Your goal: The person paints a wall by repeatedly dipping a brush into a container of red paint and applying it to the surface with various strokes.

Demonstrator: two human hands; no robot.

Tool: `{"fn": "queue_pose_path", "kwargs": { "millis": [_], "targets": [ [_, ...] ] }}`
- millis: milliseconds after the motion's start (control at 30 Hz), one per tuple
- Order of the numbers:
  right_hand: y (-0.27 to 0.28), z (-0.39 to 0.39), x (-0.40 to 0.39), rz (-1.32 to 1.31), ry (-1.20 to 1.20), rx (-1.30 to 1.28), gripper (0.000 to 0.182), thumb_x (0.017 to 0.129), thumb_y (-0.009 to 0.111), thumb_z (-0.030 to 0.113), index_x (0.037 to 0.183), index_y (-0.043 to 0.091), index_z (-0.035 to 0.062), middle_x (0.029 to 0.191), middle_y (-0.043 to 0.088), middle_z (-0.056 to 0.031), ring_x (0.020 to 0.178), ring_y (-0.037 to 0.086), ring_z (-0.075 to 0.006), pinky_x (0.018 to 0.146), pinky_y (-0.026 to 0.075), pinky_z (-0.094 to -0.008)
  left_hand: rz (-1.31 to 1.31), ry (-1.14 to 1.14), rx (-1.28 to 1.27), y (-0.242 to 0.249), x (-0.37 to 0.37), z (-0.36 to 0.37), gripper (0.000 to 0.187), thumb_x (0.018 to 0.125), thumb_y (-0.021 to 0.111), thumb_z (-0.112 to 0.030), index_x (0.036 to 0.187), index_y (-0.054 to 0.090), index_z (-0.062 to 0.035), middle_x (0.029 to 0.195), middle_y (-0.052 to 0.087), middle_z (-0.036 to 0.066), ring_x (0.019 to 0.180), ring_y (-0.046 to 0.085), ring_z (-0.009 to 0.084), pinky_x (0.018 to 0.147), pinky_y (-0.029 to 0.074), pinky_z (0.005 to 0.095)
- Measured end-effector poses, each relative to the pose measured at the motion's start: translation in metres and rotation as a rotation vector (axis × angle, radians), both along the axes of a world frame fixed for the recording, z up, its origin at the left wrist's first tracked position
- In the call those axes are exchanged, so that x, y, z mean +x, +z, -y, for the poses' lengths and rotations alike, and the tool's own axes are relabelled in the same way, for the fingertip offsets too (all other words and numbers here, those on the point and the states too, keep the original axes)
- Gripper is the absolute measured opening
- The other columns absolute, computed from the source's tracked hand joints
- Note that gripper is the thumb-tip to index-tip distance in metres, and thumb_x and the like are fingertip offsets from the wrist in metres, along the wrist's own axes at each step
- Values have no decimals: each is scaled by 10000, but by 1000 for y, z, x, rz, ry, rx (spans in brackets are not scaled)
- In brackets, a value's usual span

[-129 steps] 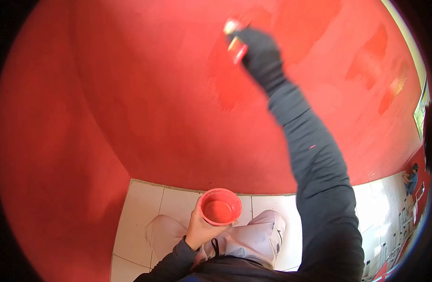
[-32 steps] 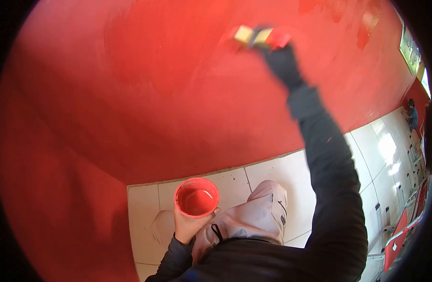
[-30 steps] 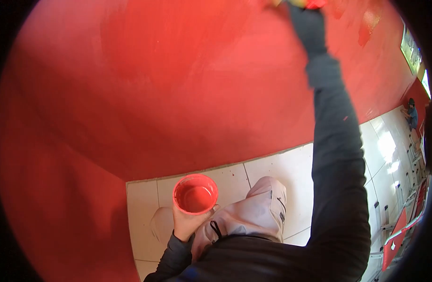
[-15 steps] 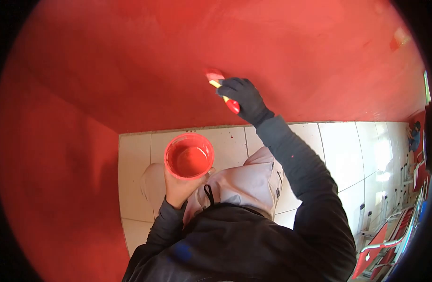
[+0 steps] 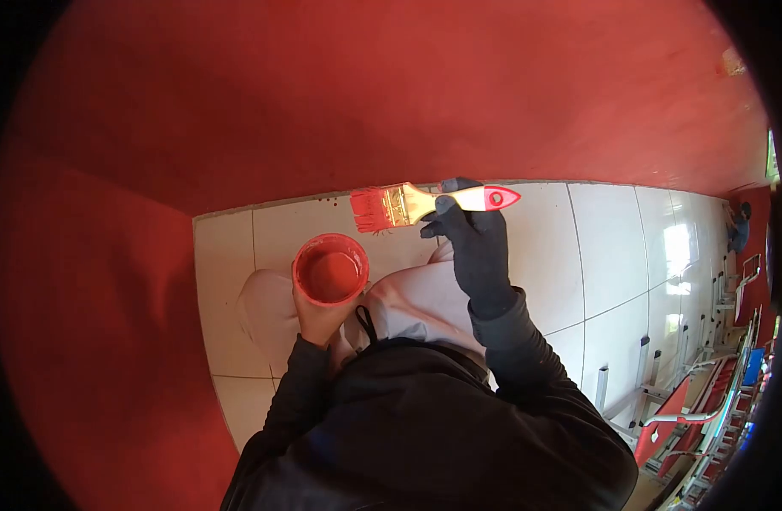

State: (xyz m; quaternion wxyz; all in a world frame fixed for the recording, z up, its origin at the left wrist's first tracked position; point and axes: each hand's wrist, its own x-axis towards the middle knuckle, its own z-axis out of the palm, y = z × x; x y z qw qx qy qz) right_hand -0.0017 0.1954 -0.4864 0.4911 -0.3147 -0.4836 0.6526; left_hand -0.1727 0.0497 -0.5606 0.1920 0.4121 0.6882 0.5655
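Observation:
A red tub of paint point(image 5: 330, 296) stands upright in my bare left hand point(image 5: 319, 322), which is wrapped round its lower side; most of the fingers are hidden under it. Red paint lies inside below the smeared rim. My right hand point(image 5: 476, 247), in a dark glove, grips a paintbrush point(image 5: 421, 203) by its handle. The brush is held level, its red-coated bristles pointing left, above and to the right of the tub and apart from it. Its handle end is white and red with a hole.
A red wall point(image 5: 391, 94) rises in front, and another red wall point(image 5: 110, 324) stands at the left. White floor tiles point(image 5: 535, 230) carry a few red drips near the wall. Metal-framed furniture point(image 5: 663, 417) is stacked at the right. Another person point(image 5: 737, 226) is at the far right.
The right hand has come away from the front wall, down toward the tub, and the brush has turned level with its bristles leftward. The tub has shifted slightly left in view.

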Motion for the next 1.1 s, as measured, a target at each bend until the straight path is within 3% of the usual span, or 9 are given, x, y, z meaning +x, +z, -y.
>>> {"fn": "queue_pose_path", "kwargs": {
  "millis": [100, 167, 233, 333, 433, 500, 600, 667, 1100],
  "targets": [
    [9, 2, 3, -80, 97, -100, 260, 963, 470, 156, 1139, 470, -36, 969, 564, -124, 816, 625, -189, 701, 562, -347, 60, 5, 21, -1, 3, -4, 736, 551, 839, -27, 1192, 479, -36, 1132, 571, 86, 1024, 565, 191, 870, 481, 340],
    [19, 5, 2, -106, 117, -144, 259, 959, 479, 148, 1135, 482, -42, 990, 575, -122, 827, 630, -185, 704, 561, -330, 31, 5, 10, 3, 3, -9, 794, 546, 881, -133, 1209, 456, -34, 1166, 545, 112, 1054, 548, 213, 891, 464, 353],
    [24, 9, 1, -139, 140, -190, 258, 954, 489, 140, 1131, 495, -47, 1011, 585, -119, 837, 635, -181, 708, 560, -313, 30, -5, 55, -7, 0, -12, 796, 549, 879, -126, 1212, 450, -33, 1169, 545, 112, 1055, 549, 212, 893, 465, 350],
    [29, 13, 0, 46, 111, -13, 283, 951, 470, 152, 1145, 462, -54, 998, 573, -170, 836, 644, -254, 736, 560, -378, 15, -20, 132, -4, -1, -18, 793, 557, 875, -116, 1215, 440, -29, 1171, 547, 111, 1056, 552, 208, 896, 469, 342],
    [49, 15, -6, 136, 131, 108, 271, 937, 481, 133, 1126, 477, -62, 943, 591, -170, 796, 650, -242, 720, 551, -345, -11, -6, 179, 5, 1, -26, 785, 568, 870, -114, 1213, 434, -24, 1172, 548, 110, 1056, 554, 204, 895, 473, 334],
    [62, 17, -12, 256, 107, 221, 186, 887, 561, 77, 1034, 562, -38, 883, 640, -110, 734, 654, -171, 651, 513, -261, -27, 2, 200, 8, -1, -30, 780, 572, 869, -114, 1211, 431, -22, 1174, 548, 111, 1057, 554, 202, 895, 474, 331],
    [63, 14, -26, 471, 154, 447, 157, 852, 606, 76, 980, 593, -15, 830, 658, -96, 706, 652, -152, 631, 500, -257, 55, -49, 204, 11, -4, -32, 818, 556, 866, -91, 1240, 422, -31, 1204, 529, 107, 1104, 528, 196, 941, 448, 356],
    [57, 14, -38, 431, 143, 484, 127, 842, 621, 91, 932, 613, 2, 778, 660, -92, 672, 648, -154, 610, 492, -263, 46, -53, 182, 12, -4, -32, 808, 559, 866, -96, 1234, 426, -35, 1208, 528, 109, 1117, 522, 196, 946, 446, 360],
    [44, 9, -59, 604, 270, 817, 186, 842, 637, 202, 890, 609, 24, 756, 627, -152, 681, 622, -314, 591, 488, -346, 46, -32, 178, 22, -3, -31, 823, 546, 879, -112, 1233, 433, -43, 1222, 526, 104, 1128, 513, 202, 965, 425, 365]
  ]
}}
